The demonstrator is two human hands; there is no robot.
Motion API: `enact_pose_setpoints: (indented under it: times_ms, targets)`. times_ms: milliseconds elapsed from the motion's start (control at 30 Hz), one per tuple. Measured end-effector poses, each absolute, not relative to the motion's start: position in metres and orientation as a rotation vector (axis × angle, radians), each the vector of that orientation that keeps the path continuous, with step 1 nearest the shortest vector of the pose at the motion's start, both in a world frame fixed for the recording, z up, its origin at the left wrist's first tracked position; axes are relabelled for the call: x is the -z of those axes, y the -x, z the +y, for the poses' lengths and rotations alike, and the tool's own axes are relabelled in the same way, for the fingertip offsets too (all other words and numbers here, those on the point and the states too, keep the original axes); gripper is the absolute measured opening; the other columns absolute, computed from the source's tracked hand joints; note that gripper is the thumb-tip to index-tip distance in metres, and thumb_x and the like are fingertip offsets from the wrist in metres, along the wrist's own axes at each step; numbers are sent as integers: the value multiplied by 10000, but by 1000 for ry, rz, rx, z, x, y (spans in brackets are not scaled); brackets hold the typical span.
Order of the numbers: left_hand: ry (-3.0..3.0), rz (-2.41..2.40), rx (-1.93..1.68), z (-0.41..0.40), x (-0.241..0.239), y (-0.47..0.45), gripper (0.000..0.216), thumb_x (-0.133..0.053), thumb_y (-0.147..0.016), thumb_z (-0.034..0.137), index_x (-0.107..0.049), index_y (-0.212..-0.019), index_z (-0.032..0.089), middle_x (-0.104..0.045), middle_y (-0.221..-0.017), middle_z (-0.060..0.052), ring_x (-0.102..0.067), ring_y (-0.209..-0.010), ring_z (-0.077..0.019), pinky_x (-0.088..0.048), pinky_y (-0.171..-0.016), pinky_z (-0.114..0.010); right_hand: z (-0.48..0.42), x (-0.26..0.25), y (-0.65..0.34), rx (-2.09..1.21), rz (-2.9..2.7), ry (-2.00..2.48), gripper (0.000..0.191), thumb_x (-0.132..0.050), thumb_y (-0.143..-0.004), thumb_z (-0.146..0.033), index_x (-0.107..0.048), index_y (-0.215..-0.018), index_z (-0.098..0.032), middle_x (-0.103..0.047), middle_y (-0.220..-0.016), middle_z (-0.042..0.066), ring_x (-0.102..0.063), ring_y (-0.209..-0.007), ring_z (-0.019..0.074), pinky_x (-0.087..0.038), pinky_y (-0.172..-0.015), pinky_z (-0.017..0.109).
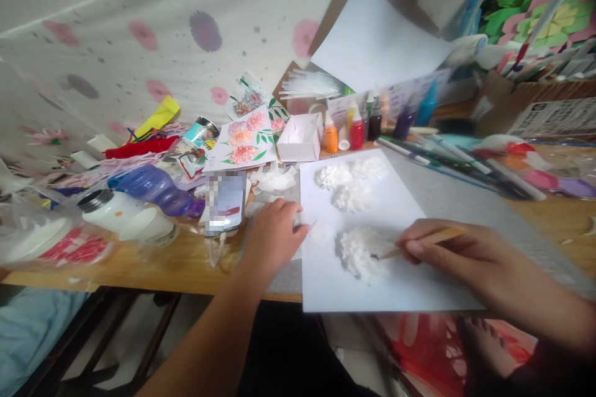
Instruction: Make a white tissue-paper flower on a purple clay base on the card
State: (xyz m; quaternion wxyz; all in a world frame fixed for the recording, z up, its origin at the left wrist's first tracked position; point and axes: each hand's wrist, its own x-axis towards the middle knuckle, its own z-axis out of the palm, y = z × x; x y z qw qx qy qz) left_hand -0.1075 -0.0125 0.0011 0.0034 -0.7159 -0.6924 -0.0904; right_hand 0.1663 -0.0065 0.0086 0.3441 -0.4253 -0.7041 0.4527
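A white sheet (321, 285) lies on the grey mat, bearing several fluffy white paper flowers. My right hand (442, 248) pinches a thin wooden stick (388, 253), its dark tip touching the nearest white flower (358, 251). Farther up the sheet, more white flowers (351, 183) sit in a cluster. At the sheet's left edge rests my left hand (277, 236), thumb and forefinger apart. Just past its thumb lies a faint white scrap (320, 231); whether the thumb touches it I cannot tell.
Behind the sheet stand a white box (300, 136) and several paint bottles (356, 130). A flower picture card (242, 144) and a phone (226, 201) are left of it. White scraps (274, 178) lie behind my left hand. Pens (460, 155) lie right, near a cardboard box (535, 105).
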Motion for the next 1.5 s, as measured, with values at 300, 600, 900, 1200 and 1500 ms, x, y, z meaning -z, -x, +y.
enact_pose_setpoints:
  times_ms: [300,600,900,1200,1500]
  targets:
    - [2232,-2034,384,2,3,112,139,-529,-744,100,-567,-646,190,-602,-750,-23,-539,-790,-207,-390,-738,-347,-7,-6,-170,-1156,-1846,1080,286,-622,-782,-476,-726,-684,-228,-719,-815,52,-677,-710,187,-542,-619,240]
    - [2436,-1716,1106,-26,-11,66,74,-588,-798,139,-633,-765,187,-621,-861,-21,-568,-856,-165,-436,-800,-324,-8,-6,-166,-1234,-1805,1074,217,-623,-798,-403,-679,-750,-199,-670,-633,6,-612,-563,136,-425,-443,209]
    - [2620,-1545,1056,-43,10,33,113,-626,-781,125,-686,-747,214,-634,-876,-31,-530,-840,-190,-392,-776,-378,-9,-6,-169,-1188,-1792,1059,148,-609,-815,-303,-677,-725,-206,-674,-684,-12,-617,-623,120,-464,-554,212]
    - [2609,-1498,1009,-43,10,33,140,-618,-802,149,-692,-718,233,-644,-877,-21,-527,-839,-191,-371,-768,-386,-11,-7,-165,-1046,-1892,980,118,-563,-862,-241,-648,-794,-196,-668,-747,-6,-619,-678,113,-469,-619,210]
    - [2621,-1584,1079,-51,8,47,104,-600,-786,123,-657,-832,198,-615,-881,-41,-537,-840,-189,-412,-791,-381,-13,2,-154,-817,-2240,984,144,-494,-888,-161,-622,-826,-181,-637,-806,19,-598,-759,146,-447,-688,264]
